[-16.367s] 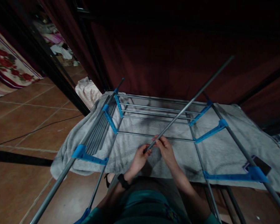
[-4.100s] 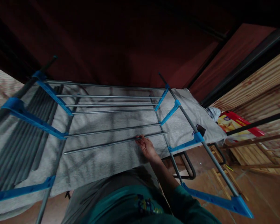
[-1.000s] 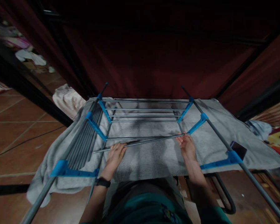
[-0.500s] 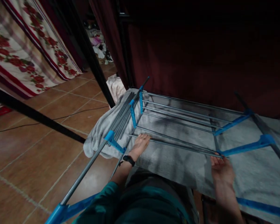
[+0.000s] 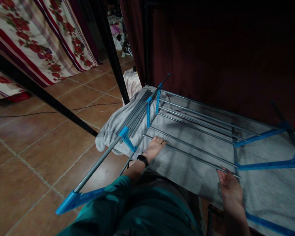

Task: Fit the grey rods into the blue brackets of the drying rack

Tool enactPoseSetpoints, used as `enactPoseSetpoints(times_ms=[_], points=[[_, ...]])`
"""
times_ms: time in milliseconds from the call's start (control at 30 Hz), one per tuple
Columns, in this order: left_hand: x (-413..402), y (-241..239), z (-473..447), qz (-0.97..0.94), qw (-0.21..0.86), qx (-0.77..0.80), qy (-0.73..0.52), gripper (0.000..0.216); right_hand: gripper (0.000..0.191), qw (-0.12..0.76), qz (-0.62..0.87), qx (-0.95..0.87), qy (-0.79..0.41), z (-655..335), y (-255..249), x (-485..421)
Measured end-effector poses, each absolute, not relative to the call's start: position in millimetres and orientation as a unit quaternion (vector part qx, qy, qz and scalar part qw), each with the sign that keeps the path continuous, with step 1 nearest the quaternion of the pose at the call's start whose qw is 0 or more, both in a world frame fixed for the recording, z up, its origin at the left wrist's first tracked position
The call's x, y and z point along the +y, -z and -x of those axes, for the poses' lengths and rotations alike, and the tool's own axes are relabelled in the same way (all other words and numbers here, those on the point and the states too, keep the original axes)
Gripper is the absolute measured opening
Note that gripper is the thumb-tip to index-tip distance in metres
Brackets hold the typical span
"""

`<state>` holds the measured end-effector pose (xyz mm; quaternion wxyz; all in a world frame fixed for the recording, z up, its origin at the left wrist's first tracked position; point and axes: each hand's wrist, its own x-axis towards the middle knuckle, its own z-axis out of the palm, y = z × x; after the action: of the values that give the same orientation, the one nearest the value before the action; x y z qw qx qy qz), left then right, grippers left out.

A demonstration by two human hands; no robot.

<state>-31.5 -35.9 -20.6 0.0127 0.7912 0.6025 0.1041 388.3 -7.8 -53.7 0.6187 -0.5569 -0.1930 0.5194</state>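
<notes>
A loose grey metal rod [image 5: 191, 155] lies across in front of me, held at both ends. My left hand [image 5: 155, 147], with a dark band at the wrist, is closed over the rod near its left end. Palm up, my right hand [image 5: 229, 183] grips it near the right end with the fingers. Just beyond runs a rod fitted into a half-built rack, between a blue plastic bracket [image 5: 148, 113] on the left and a blue arm [image 5: 267, 165] on the right. Several fitted rods [image 5: 199, 122] span the rack farther back.
Several loose rods [image 5: 137, 113] lie bundled on the grey blanket [image 5: 265, 193] at the left. A metal side tube [image 5: 98, 164] with a blue corner piece [image 5: 68, 202] reaches over the tiled floor. Black posts [image 5: 113, 49] and a dark red curtain [image 5: 211, 59] stand around.
The right end of the held rod has moved toward me, away from the fitted rod and blue arm. My right hand moved with it. The view has shifted slightly.
</notes>
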Motion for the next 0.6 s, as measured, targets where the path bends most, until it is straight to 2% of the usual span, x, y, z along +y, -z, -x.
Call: enactPoseSetpoints(times_ms=[300,600], points=[[-33.1,37.3,27.4,-0.782,0.022,0.609,-0.133,0.035,0.010,0.624,0.558,-0.183,-0.515,-389.5,64.0,-9.6],[-35.4,34.7,31.2,-0.753,0.011,0.638,-0.161,0.035,0.010,0.649,0.536,-0.149,-0.519,-392.5,73.0,-10.7]])
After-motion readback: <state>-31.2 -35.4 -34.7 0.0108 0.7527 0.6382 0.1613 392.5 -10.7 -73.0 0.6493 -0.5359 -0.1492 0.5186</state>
